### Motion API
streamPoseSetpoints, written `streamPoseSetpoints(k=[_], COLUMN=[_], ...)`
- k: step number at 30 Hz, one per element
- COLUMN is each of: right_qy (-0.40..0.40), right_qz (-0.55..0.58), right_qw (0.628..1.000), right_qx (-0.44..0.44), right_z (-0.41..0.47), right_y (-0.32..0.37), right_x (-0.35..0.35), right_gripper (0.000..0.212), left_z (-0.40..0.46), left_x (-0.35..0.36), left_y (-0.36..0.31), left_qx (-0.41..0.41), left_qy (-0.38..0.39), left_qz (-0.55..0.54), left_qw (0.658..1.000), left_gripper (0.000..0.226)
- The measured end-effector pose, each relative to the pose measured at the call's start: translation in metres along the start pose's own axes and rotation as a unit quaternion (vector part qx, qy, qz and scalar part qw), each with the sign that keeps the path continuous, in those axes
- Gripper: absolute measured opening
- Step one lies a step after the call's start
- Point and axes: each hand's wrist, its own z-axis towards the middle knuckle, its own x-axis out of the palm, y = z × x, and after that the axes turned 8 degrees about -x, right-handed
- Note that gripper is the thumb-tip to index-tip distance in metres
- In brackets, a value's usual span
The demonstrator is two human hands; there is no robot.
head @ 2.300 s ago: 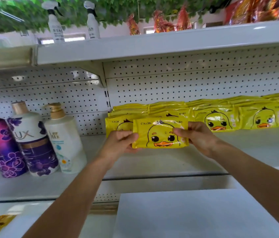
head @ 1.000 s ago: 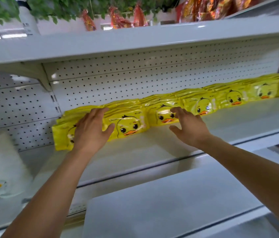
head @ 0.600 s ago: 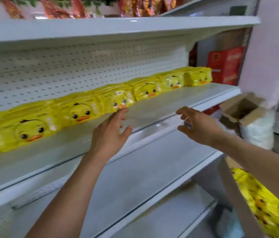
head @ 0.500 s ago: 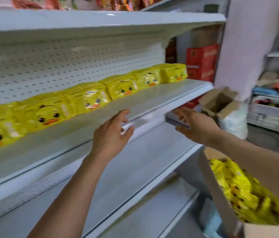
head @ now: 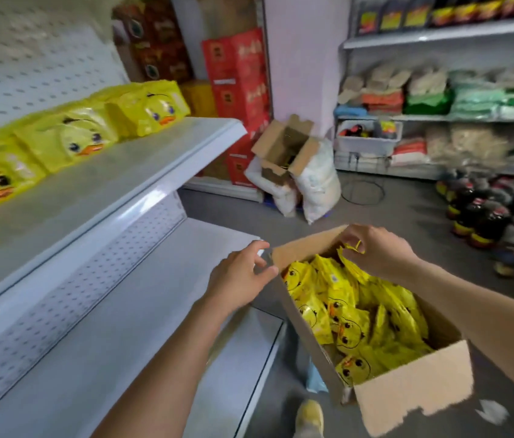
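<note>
We can read no text here. The print on the duck packs [head: 151, 109] at the shelf's [head: 142, 172] right end is blurred, showing us only duck faces. The marks on the red cartons [head: 239, 77] and the bottles' [head: 483, 216] labels are too smeared to read.

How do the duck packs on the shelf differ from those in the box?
Shelf packs stand in a neat row, faces forward; box packs lie jumbled in the box the left hand holds. The right hand pinches one box pack; nothing touches shelf packs. Both show yellow duck faces.
</note>
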Motion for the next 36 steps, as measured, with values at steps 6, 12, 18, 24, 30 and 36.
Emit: streamPoseSetpoints(k=[6, 12, 18, 24, 30, 36], right_qy=[0.070, 0.155, 0.212, 0.323, 0.272, 0.108], right_qz=[0.007, -0.012, -0.073, -0.184, -0.166, 0.024], right_qw=[0.991, 0.967, 0.951, 0.919, 0.934, 0.975], right_qx=[0.117, 0.202, 0.214, 0.128, 0.163, 0.193], right_z=[0.067, 0.121, 0.170, 0.192, 0.192, 0.166], right_y=[-0.094, -0.181, -0.236, -0.248, -0.258, -0.274], right_x=[0.061, 0.137, 0.204, 0.256, 0.278, 0.254], right_gripper=[0.020, 0.017, 0.028, 0.029, 0.021, 0.007], left_z=[0.151, 0.274, 0.344, 0.376, 0.383, 0.361], left_x=[0.088, 0.205, 0.306, 0.383, 0.412, 0.385], left_y=[-0.010, -0.012, -0.008, 0.001, -0.006, -0.028], left_qx=[-0.034, -0.129, -0.304, -0.349, -0.399, -0.340], left_qy=[0.126, 0.251, 0.293, 0.285, 0.236, 0.180], left_qz=[-0.105, -0.181, -0.257, -0.248, -0.238, -0.284], left_qw=[0.986, 0.942, 0.869, 0.858, 0.854, 0.878], left_gripper=[0.049, 0.040, 0.042, 0.080, 0.064, 0.018])
